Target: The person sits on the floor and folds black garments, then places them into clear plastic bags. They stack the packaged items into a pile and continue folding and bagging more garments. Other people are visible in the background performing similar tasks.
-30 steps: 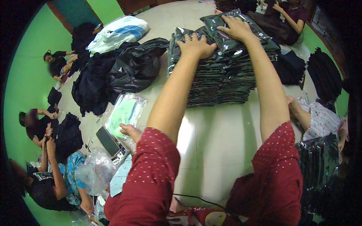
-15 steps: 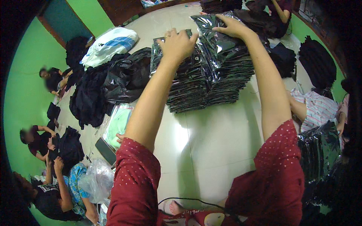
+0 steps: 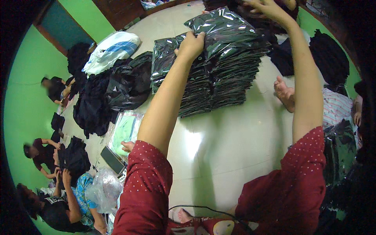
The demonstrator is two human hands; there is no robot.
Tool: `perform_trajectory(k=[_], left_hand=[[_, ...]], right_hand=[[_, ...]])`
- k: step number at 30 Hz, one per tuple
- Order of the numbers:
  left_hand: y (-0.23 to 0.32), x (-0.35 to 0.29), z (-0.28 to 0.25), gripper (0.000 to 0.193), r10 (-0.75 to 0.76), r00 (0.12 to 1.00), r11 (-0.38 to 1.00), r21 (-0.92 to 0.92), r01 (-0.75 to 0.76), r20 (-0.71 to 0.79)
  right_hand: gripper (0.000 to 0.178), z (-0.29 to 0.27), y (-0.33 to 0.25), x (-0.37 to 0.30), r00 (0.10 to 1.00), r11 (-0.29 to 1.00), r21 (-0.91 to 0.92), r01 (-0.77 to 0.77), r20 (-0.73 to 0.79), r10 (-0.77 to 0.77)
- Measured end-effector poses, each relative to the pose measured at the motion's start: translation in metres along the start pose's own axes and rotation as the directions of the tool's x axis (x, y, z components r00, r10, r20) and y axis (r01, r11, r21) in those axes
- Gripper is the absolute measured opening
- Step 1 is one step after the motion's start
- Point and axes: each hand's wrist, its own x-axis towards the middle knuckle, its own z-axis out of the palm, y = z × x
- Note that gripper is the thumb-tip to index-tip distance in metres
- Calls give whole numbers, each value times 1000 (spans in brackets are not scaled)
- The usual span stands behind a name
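Note:
Two tall stacks of folded black garments in clear plastic stand side by side on the floor, the left stack [image 3: 196, 88] lower than the right stack [image 3: 231, 51]. My left hand [image 3: 190, 46] rests where the stacks meet, fingers curled down on a packaged black garment [image 3: 163, 53] at the top of the left stack; its fingertips are partly hidden. My right hand [image 3: 268, 8] is raised beyond the right stack's far right corner, fingers spread, with nothing seen in it.
Left of the stacks lie a black plastic bag [image 3: 131, 84], dark cloth heaps [image 3: 92, 103] and a white-and-blue sack [image 3: 111, 51]. A light green packet [image 3: 125, 131] and a dark flat device [image 3: 112, 159] lie nearer. Several people sit around; a bare foot [image 3: 284, 93] is at the right.
My right hand has lifted off the right stack and moved right and away. My left hand has drawn its fingers in at the seam between the stacks.

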Motion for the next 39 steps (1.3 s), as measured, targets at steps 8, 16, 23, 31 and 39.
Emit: perform_trajectory(k=[8, 16, 23, 31, 39], left_hand=[[12, 4, -12, 57, 21, 1000, 998, 64, -19, -22], [26, 16, -8, 61, 116, 985, 987, 127, -100, -127], [45, -6, -12, 66, 634, 716, 768, 350, -537, -293], [72, -18, 11, 71, 416, 906, 821, 394, -413, 84], [63, -16, 9, 61, 581, 813, 755, 352, -553, 30]], right_hand=[[120, 46, 117, -2, 981, 776, 600, -194, 102, 167], [69, 102, 85, 0, 994, 666, 744, -49, -32, 109], [83, 108, 104, 14, 997, 694, 719, 39, -76, 23], [97, 68, 115, -10, 981, 876, 477, 74, -195, 23], [96, 35, 120, -98, 929, 869, 467, 161, -369, 26]])
